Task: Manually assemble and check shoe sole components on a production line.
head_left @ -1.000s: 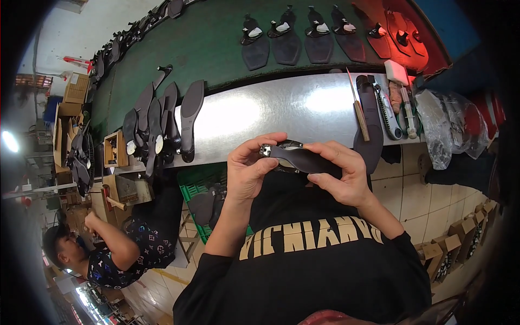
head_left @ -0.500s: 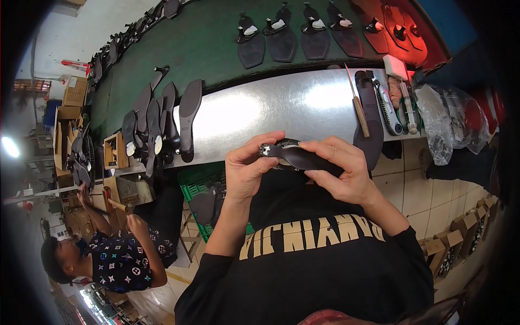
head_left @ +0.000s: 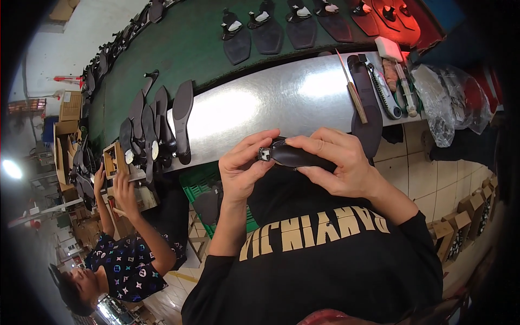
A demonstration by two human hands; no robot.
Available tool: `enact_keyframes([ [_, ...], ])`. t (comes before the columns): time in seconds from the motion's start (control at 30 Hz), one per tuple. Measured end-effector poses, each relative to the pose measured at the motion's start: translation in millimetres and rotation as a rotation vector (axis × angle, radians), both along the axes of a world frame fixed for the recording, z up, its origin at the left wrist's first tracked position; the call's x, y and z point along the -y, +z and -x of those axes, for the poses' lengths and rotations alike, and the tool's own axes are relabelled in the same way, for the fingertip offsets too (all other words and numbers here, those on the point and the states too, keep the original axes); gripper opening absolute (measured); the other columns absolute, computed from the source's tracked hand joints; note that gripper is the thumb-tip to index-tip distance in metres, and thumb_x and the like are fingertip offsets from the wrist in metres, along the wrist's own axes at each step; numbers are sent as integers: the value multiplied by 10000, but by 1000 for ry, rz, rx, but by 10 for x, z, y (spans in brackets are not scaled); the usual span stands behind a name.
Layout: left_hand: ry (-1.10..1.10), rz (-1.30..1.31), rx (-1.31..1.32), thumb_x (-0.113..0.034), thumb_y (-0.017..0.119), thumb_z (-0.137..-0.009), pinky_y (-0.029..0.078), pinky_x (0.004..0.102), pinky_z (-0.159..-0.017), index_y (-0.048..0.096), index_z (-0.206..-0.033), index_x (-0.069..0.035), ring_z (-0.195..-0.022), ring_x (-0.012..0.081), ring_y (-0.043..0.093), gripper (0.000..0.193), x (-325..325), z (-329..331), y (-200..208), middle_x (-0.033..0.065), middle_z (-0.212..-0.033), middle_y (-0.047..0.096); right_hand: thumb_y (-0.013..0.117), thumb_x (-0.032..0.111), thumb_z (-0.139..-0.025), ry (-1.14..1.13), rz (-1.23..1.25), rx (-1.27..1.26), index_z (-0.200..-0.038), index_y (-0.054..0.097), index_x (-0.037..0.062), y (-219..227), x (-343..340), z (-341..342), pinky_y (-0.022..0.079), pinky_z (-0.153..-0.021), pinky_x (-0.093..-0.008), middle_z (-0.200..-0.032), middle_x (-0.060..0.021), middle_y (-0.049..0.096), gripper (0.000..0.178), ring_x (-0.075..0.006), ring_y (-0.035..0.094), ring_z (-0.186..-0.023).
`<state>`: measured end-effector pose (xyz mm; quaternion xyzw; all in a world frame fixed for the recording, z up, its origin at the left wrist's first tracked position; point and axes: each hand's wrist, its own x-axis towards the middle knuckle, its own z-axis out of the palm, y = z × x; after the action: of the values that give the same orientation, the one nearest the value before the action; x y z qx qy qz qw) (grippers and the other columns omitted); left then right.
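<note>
Over the front edge of the metal worktop I hold a black heeled shoe (head_left: 303,157) in both hands. My left hand (head_left: 241,165) pinches its left end between thumb and fingers, beside a small block with a pale, shiny face. Around the right part of the shoe, my right hand (head_left: 344,162) is closed, fingers above and thumb below. The palms hide part of it. Dark shoe soles (head_left: 183,116) lie in a cluster at the worktop's left end, and another dark sole (head_left: 368,127) lies at the right.
A wooden-handled awl (head_left: 356,103), a utility knife (head_left: 385,97), a white block (head_left: 389,49) and a clear plastic bag (head_left: 439,108) lie right. Heeled shoes (head_left: 236,43) line the green belt. A co-worker (head_left: 124,254) reaches toward a wooden box (head_left: 114,158) at left. A green crate (head_left: 252,223) sits below.
The shoe has turned in my hands, so its smooth dark face shows more and the pale inner part is hidden. The co-worker's hands have moved up toward the wooden box.
</note>
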<state>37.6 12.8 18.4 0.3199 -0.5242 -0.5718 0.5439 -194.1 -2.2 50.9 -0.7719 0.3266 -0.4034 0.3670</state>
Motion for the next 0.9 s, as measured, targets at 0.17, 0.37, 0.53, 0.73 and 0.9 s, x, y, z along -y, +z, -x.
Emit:
enact_keyframes([
  [0.17, -27, 98, 128, 128, 610, -759, 481, 316, -925, 632, -1182, 34, -1167, 280, 564, 434, 5, -9, 43, 255, -1269, 558, 727, 23, -699, -13, 56, -5, -1172, 634, 29, -26, 3, 3, 461, -592, -304, -803, -99, 611, 481, -225, 597, -676],
  [0.37, -19, 125, 254, 125, 559, -763, 446, 319, -960, 621, -1197, 40, -1193, 287, 553, 447, -2, 11, 89, 246, -1304, 544, 736, 37, -698, -69, 138, -34, -1153, 637, 33, -36, -39, -26, 471, -598, -321, -802, -92, 609, 465, -239, 600, -678],
  [0.53, -82, 104, 266, 131, 544, -775, 496, 302, -904, 615, -1207, 36, -1224, 268, 535, 448, -8, 22, 116, 244, -1332, 526, 738, 48, -705, -90, 133, -111, -1138, 637, 35, -21, -78, -55, 479, -610, -333, -796, -89, 604, 445, -243, 610, -690],
  [0.73, -69, -212, 211, 103, 451, -854, 578, 274, -791, 544, -1294, 12, -1194, 234, 545, 458, -34, 115, 144, 187, -1398, 471, 696, 100, -760, -72, -62, -95, -1135, 614, 45, -105, -51, -62, 486, -628, -371, -789, -112, 577, 387, -295, 604, -693],
  [0.9, -65, -345, 166, 90, 402, -881, 582, 283, -795, 519, -1323, -5, -1167, 223, 562, 467, -70, 132, 25, 156, -1419, 454, 668, 76, -770, -71, -147, -22, -967, 671, 80, -286, -72, -93, 476, -594, -366, -776, -91, 590, 197, -279, 609, -675],
])
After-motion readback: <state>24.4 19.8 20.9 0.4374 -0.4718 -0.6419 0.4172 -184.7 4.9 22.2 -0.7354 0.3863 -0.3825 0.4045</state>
